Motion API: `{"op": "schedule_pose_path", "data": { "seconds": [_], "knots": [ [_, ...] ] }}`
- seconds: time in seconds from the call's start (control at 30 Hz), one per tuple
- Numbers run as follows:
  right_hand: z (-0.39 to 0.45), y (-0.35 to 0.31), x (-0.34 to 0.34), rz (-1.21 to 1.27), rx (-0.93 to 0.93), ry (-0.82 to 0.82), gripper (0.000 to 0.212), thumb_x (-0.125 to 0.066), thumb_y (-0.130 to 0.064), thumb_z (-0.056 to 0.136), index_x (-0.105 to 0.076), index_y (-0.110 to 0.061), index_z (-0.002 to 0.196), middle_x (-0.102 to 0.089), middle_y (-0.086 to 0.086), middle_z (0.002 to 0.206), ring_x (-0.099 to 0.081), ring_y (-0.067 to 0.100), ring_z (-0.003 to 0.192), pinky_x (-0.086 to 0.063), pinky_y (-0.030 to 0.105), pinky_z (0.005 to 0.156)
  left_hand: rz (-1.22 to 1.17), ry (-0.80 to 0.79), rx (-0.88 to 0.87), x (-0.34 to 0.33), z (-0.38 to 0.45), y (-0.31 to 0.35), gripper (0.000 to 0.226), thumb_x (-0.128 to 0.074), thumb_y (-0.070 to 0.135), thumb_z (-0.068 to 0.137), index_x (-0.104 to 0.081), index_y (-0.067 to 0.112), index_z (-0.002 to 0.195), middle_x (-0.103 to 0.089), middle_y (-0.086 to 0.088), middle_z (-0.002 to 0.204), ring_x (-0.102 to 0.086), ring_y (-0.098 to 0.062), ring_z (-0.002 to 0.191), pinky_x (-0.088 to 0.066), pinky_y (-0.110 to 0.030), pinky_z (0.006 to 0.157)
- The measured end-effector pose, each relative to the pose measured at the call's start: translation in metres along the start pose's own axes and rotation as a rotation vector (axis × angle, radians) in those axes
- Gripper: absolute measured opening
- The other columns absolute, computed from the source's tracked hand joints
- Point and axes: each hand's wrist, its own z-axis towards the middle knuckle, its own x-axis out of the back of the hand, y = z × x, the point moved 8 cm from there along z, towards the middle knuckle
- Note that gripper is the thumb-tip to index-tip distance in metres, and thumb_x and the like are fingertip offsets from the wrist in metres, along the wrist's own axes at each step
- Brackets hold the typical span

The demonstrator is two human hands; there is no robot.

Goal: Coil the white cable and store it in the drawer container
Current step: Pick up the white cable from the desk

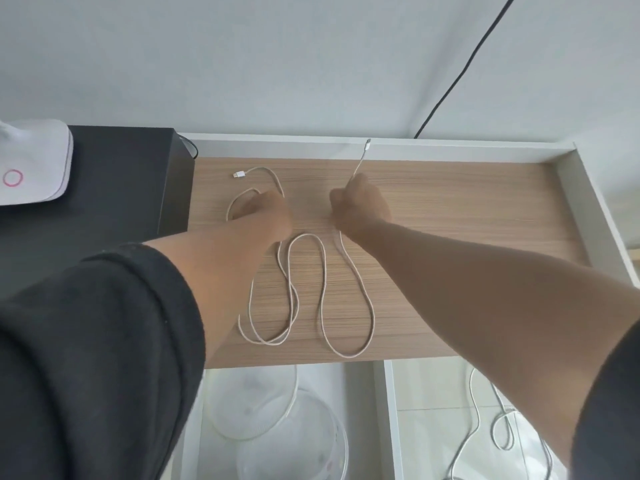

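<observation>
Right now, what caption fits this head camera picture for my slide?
Two hands, right hand pinching the white cable near one plug, left hand on its loops, on a wooden shelf.

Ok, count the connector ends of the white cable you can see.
2. One plug lies on the wooden top beyond the left hand; the other plug sticks up past the right hand, which grips the white cable.

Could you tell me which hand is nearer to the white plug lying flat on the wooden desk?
Left. The left hand lies just below the white plug; the right hand is farther right, gripping the white braided cable.
</observation>
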Motion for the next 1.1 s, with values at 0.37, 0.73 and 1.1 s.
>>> {"op": "schedule_pose_path", "data": {
  "seconds": [0.37,0.73,1.1],
  "knots": [
    [-0.036,-0.008,0.058,0.449,0.001,0.103,0.036,-0.043,-0.04,0.101,-0.059,-0.01,0.088,-0.061,0.004,0.074,-0.063,0.031,0.066,-0.045,0.029,0.051,-0.803,0.143,-0.14,0.068,-0.046,-0.002,0.012,-0.038,0.023,0.1,-0.046,0.016,0.104,-0.078,0.004,0.093,-0.06,-0.017,0.06,-0.042,-0.03,0.052],
    [-0.105,-0.067,0.121,1.136,-0.086,-0.038,0.029,-0.038,-0.014,0.104,-0.062,-0.007,0.088,-0.039,-0.003,0.053,-0.031,0.011,0.032,-0.031,0.021,0.037,-1.495,0.111,-0.129,0.145,-0.112,-0.001,0.033,-0.025,0.007,0.099,-0.056,0.016,0.096,-0.064,-0.01,0.095,-0.054,-0.012,0.034,-0.052,-0.026,0.038],
    [-0.175,-0.097,0.193,1.066,0.058,0.055,0.025,-0.048,-0.019,0.103,-0.068,-0.014,0.09,-0.073,-0.005,0.071,-0.063,0.018,0.063,-0.054,0.031,0.06,-1.096,-0.187,-0.573,0.162,-0.222,0.059,0.065,-0.037,0.074,0.096,-0.079,0.025,0.098,-0.061,0.006,0.064,-0.035,-0.009,0.04,-0.029,-0.021,0.042]
  ]
}}
